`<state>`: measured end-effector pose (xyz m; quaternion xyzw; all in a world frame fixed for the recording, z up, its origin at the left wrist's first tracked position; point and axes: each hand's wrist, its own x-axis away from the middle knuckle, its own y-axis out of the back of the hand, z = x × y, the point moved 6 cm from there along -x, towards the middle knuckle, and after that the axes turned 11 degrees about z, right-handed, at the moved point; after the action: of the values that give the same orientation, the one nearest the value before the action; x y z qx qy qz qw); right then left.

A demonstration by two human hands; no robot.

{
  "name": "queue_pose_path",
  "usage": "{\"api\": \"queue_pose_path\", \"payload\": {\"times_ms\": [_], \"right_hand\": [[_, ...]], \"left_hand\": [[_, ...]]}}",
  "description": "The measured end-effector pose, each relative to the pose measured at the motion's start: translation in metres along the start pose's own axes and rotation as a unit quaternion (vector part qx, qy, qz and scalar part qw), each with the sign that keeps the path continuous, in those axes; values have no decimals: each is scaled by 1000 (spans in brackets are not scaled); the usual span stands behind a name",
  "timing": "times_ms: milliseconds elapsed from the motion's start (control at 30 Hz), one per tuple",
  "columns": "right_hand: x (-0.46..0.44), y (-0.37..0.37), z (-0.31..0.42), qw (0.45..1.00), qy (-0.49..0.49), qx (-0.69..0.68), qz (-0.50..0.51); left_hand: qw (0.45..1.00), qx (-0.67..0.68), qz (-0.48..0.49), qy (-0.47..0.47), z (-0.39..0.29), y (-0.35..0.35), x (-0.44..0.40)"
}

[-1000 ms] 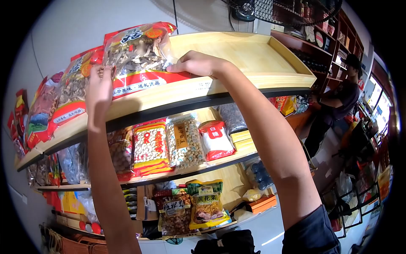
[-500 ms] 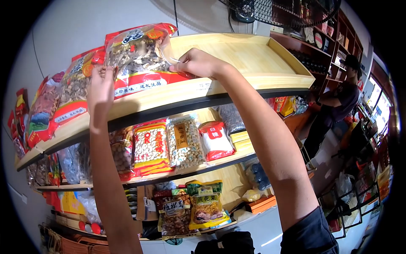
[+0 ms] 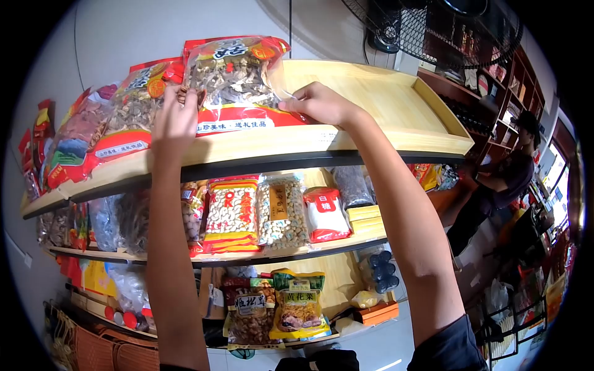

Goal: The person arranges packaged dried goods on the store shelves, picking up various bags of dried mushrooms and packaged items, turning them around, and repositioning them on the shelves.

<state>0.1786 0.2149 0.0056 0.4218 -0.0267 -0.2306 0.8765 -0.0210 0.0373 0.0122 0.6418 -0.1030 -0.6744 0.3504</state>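
Note:
A large clear-and-red bag of dried mushrooms (image 3: 238, 83) stands leaning back on the top wooden shelf (image 3: 371, 93). My left hand (image 3: 176, 117) is at its lower left side, fingers pinched together on the bag's edge. At the opposite side my right hand (image 3: 323, 105) grips the lower right edge between thumb and fingers. Beside my left hand stands a similar mushroom bag (image 3: 139, 102), partly covered by that hand. Farther left is a bag with pinkish dried contents (image 3: 80, 127).
The middle shelf holds a bag of white beans (image 3: 232, 210), a bag of pale round seeds (image 3: 283, 213) and a white sugar bag (image 3: 326, 213). Lower down is a yellow bag (image 3: 299, 309). A wire fan cage (image 3: 445, 31) hangs above right. Another person (image 3: 510, 173) stands at right.
The view has shifted, so shelves, bags and both hands appear farther right. Both hands keep their hold on the mushroom bag, which stays at nearly the same place on the shelf.

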Motion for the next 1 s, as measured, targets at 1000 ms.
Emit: {"api": "queue_pose_path", "payload": {"times_ms": [1000], "right_hand": [[3, 4, -2, 1000, 10, -18, -21]], "left_hand": [[924, 352, -2, 148, -1, 11, 1]]}}
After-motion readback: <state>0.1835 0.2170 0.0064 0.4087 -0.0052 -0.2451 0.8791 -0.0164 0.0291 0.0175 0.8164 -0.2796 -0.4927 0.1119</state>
